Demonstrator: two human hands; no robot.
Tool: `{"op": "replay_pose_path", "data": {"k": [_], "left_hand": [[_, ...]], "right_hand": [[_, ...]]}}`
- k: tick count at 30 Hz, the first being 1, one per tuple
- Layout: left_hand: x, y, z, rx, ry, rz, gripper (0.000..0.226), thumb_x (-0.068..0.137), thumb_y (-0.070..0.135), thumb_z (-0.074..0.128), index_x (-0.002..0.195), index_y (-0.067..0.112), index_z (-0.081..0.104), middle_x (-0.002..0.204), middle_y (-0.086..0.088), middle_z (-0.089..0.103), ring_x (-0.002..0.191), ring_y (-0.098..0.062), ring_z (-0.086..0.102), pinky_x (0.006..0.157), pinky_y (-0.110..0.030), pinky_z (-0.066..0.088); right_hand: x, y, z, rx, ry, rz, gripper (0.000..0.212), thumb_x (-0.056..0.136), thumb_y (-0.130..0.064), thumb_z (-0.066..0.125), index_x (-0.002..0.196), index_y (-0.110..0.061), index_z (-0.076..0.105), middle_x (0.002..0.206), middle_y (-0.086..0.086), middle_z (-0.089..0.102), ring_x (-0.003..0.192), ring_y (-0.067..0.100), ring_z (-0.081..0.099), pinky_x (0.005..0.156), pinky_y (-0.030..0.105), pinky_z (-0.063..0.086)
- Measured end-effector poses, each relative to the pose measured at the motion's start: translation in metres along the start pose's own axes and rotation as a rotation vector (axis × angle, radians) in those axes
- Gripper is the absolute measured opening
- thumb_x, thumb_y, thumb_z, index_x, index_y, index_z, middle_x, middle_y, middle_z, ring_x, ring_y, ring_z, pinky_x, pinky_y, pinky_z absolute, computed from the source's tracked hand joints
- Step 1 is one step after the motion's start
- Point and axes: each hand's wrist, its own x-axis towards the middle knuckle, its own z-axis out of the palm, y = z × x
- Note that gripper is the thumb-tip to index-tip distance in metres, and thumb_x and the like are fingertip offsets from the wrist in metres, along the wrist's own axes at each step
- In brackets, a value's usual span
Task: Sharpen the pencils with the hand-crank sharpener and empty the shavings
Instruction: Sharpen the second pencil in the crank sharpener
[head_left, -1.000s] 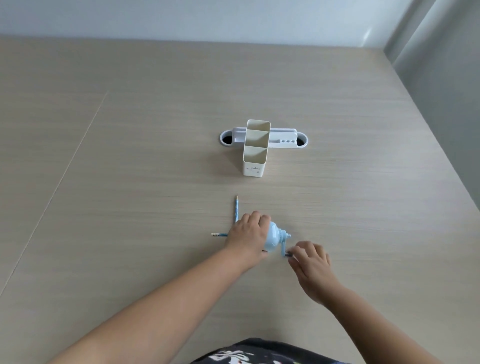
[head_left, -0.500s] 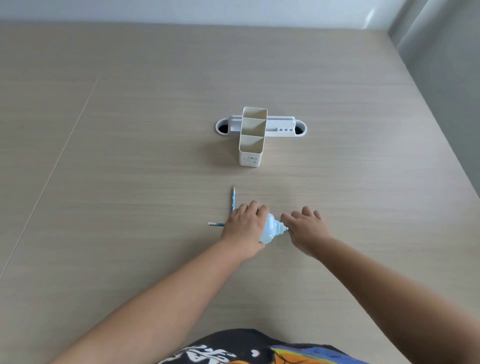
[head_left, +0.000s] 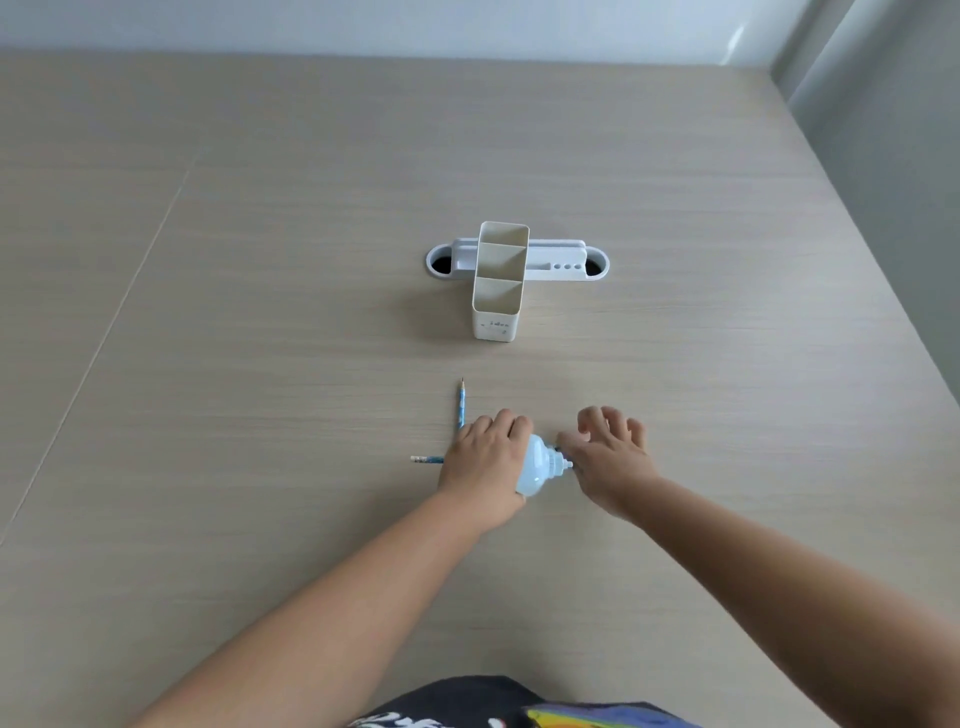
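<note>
A pale blue hand-crank sharpener (head_left: 540, 465) lies on the wooden table near me. My left hand (head_left: 485, 460) grips its body from the left. My right hand (head_left: 608, 457) is at the crank end, thumb and forefinger pinched on the handle, the other fingers spread; the handle itself is mostly hidden. The end of one blue pencil (head_left: 426, 459) sticks out leftward from under my left hand, in line with the sharpener's mouth. A second blue pencil (head_left: 461, 404) lies on the table pointing away from me, its near end behind my left hand.
A cream three-compartment pencil holder (head_left: 497, 325) stands beyond the sharpener. Behind it a white cable-port cover (head_left: 563, 262) is set into the table. The table's right edge (head_left: 862, 270) runs along a grey wall. A seam crosses the tabletop on the left.
My right hand has gone from below and right of the crank up to the far side of it, turning the handle. My left hand has stayed on the sharpener. The pencils lie as before.
</note>
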Motion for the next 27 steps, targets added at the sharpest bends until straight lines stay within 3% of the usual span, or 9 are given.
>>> {"op": "replay_pose_path", "data": {"k": [2, 5, 10, 16, 18, 21, 25, 27], "left_hand": [[-0.002, -0.001, 0.001, -0.006, 0.013, -0.022, 0.062, 0.065, 0.028, 0.076, 0.114, 0.019, 0.04, 0.115, 0.0, 0.047, 0.1, -0.023, 0.049, 0.089, -0.032, 0.038], [-0.002, 0.0, 0.002, -0.003, 0.002, -0.02, 0.063, 0.065, 0.027, 0.077, 0.115, 0.019, 0.04, 0.116, 0.0, 0.047, 0.1, -0.023, 0.05, 0.089, -0.031, 0.037], [0.001, 0.001, 0.0, 0.066, -0.015, 0.015, 0.063, 0.068, 0.029, 0.076, 0.117, 0.017, 0.038, 0.118, 0.0, 0.045, 0.102, -0.024, 0.048, 0.091, -0.032, 0.036], [0.0, 0.002, 0.0, 0.003, 0.009, -0.003, 0.061, 0.067, 0.032, 0.072, 0.118, 0.019, 0.041, 0.118, 0.002, 0.048, 0.099, -0.023, 0.049, 0.086, -0.031, 0.038], [-0.001, 0.003, -0.001, -0.001, 0.026, -0.028, 0.059, 0.065, 0.031, 0.072, 0.115, 0.019, 0.043, 0.114, 0.001, 0.049, 0.098, -0.023, 0.05, 0.085, -0.032, 0.039], [-0.002, 0.008, 0.001, -0.008, 0.013, -0.045, 0.056, 0.066, 0.028, 0.073, 0.112, 0.02, 0.043, 0.113, 0.002, 0.048, 0.1, -0.022, 0.05, 0.085, -0.03, 0.037], [0.002, 0.005, -0.001, 0.018, -0.003, -0.031, 0.059, 0.067, 0.033, 0.074, 0.114, 0.021, 0.041, 0.115, 0.002, 0.046, 0.102, -0.021, 0.048, 0.087, -0.03, 0.035], [0.002, 0.004, 0.0, 0.032, -0.022, -0.005, 0.06, 0.067, 0.034, 0.074, 0.115, 0.02, 0.04, 0.116, 0.001, 0.046, 0.104, -0.022, 0.048, 0.089, -0.031, 0.035]], "right_hand": [[-0.02, -0.002, 0.012, 0.004, -0.051, -0.039, 0.021, 0.095, -0.03, 0.035, 0.111, -0.035, 0.048, 0.118, -0.001, 0.029, 0.123, 0.026, 0.019, 0.104, 0.039, 0.015], [-0.065, -0.007, 0.007, 0.121, 0.097, -0.168, 0.021, 0.092, -0.039, 0.033, 0.091, -0.032, 0.053, 0.111, -0.005, 0.027, 0.115, 0.024, 0.021, 0.094, 0.041, 0.024], [-0.033, 0.0, -0.036, 0.271, 0.243, -0.104, 0.03, 0.09, -0.045, 0.026, 0.085, -0.032, 0.052, 0.119, -0.004, 0.032, 0.118, 0.019, 0.018, 0.089, 0.036, 0.015], [0.005, 0.012, 0.015, 0.119, 0.101, -0.037, 0.013, 0.095, -0.032, 0.041, 0.1, -0.029, 0.053, 0.124, 0.002, 0.033, 0.126, 0.027, 0.016, 0.105, 0.048, 0.016], [-0.013, 0.011, 0.029, 0.131, 0.125, -0.075, 0.01, 0.092, -0.027, 0.047, 0.098, -0.028, 0.055, 0.118, 0.0, 0.029, 0.124, 0.025, 0.017, 0.104, 0.054, 0.024], [-0.061, -0.001, 0.035, 0.197, 0.21, -0.101, 0.008, 0.091, -0.031, 0.045, 0.088, -0.03, 0.052, 0.113, -0.003, 0.029, 0.118, 0.024, 0.024, 0.094, 0.048, 0.034], [-0.062, -0.008, -0.003, 0.353, 0.397, -0.068, 0.019, 0.092, -0.038, 0.034, 0.086, -0.028, 0.049, 0.115, -0.003, 0.03, 0.116, 0.025, 0.027, 0.088, 0.04, 0.022], [-0.039, -0.005, -0.013, 0.374, 0.402, -0.001, 0.019, 0.092, -0.037, 0.035, 0.087, -0.028, 0.05, 0.119, -0.001, 0.033, 0.118, 0.025, 0.023, 0.09, 0.04, 0.018]]}}
